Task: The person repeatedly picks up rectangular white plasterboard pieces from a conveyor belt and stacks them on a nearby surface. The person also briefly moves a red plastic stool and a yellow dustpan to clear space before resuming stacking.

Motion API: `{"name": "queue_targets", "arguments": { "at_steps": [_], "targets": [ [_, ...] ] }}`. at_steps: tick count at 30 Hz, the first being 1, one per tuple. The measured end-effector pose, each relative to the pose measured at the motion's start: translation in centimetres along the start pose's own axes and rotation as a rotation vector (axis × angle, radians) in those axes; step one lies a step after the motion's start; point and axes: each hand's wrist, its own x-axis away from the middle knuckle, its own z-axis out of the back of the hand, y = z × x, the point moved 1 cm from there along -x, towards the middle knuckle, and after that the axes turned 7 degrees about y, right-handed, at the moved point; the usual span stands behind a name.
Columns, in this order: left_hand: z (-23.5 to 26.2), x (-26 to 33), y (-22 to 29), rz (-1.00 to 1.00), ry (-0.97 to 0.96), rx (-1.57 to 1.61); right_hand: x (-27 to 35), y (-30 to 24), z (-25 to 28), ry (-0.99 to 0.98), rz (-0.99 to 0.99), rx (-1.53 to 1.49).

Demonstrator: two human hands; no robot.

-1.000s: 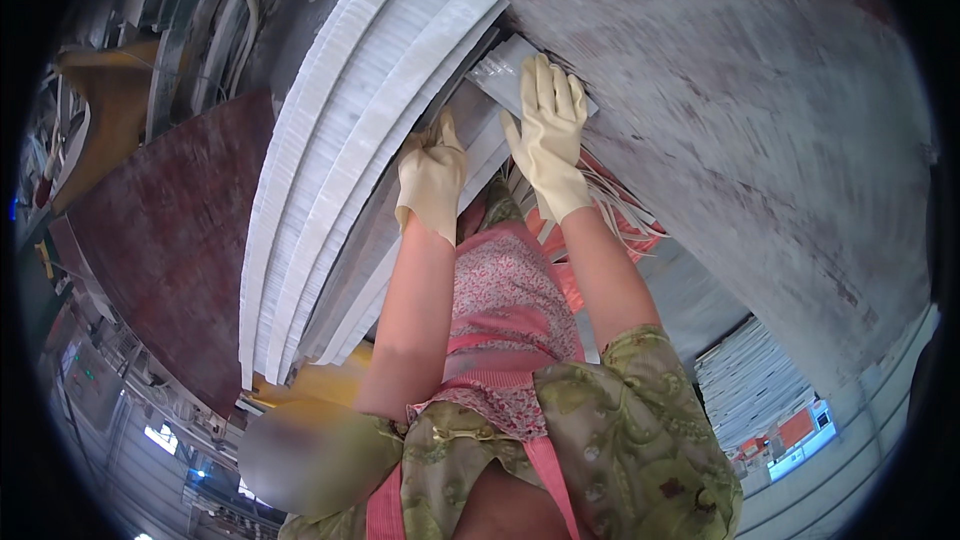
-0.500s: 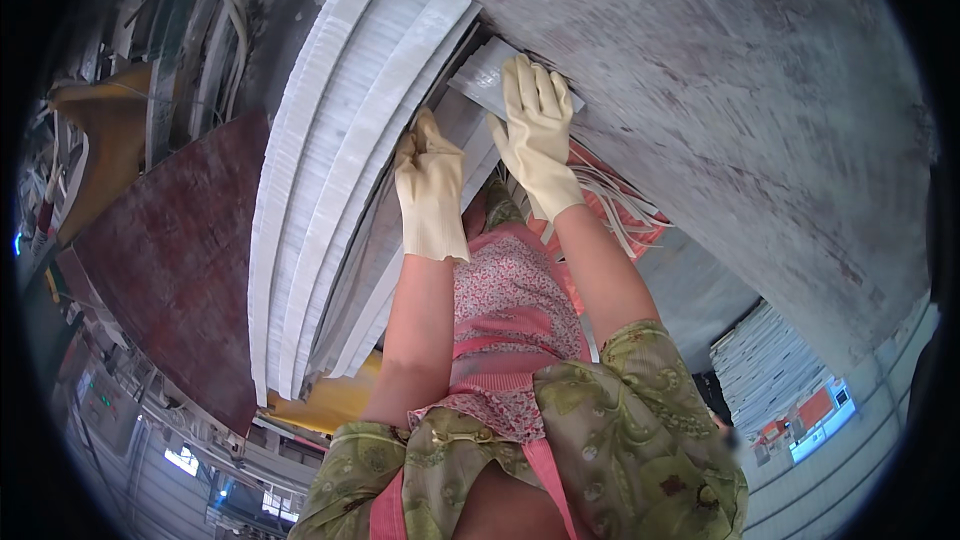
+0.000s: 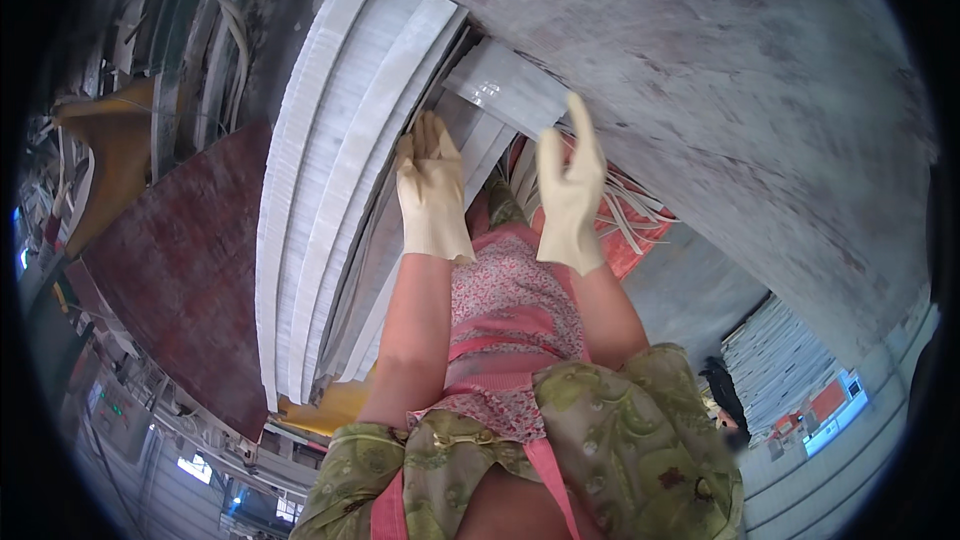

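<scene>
Both my hands wear cream rubber gloves. My left hand (image 3: 432,185) is beside the right edge of a tall stack of white strips (image 3: 345,170), which two pale bands run along. Its fingers point up, slightly bent and parted, with nothing visible in them. My right hand (image 3: 572,190) is raised and turned edge-on, one finger stretched up, holding nothing I can see. Just above and left of it lies a shiny grey-white flat piece (image 3: 505,85), against the large grey slab. Longer pale strips (image 3: 480,140) run below that piece, partly hidden behind my left hand.
A large grey, reddish-stained slab (image 3: 740,110) slopes along the right. A dark red panel (image 3: 175,280) leans at left. Loose pale strands (image 3: 630,210) lie on a red surface by my right wrist. Another layered stack (image 3: 785,360) stands lower right, with a person in dark clothing (image 3: 725,395) near it.
My right hand has lifted off the shiny flat piece and drawn back toward me, turning edge-on. The curled fingers of my left hand have straightened somewhat.
</scene>
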Motion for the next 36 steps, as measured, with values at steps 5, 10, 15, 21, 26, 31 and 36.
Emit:
{"name": "queue_targets", "arguments": {
  "at_steps": [5,10,15,21,26,31,36],
  "targets": [
    [-0.5,0.8,0.0,-0.01,-0.013,-0.113,0.3,4.4,-1.8,0.127,-0.126,-0.064],
    [-1.1,1.2,-0.5,-0.03,0.065,-0.161,-2.4,1.4,-4.7,0.13,-0.256,-0.026],
    [0.0,0.4,0.0,-0.002,0.054,-0.19,-2.9,0.6,-4.6,0.07,-0.258,-0.046],
    [-0.3,1.0,0.0,-0.014,0.047,-0.236,-4.9,0.1,-5.3,0.039,-0.598,0.126],
    [0.9,0.0,3.3,0.194,-0.101,-0.472,-4.3,5.5,-1.5,-0.267,-0.096,0.189],
    [5.1,-4.7,7.7,0.882,-0.036,0.278,0.5,7.1,0.0,0.052,-0.853,-0.875],
    [-1.1,0.9,1.5,0.233,-0.137,-0.315,5.7,7.0,1.6,-0.051,-0.88,-0.881]
  ]
}}
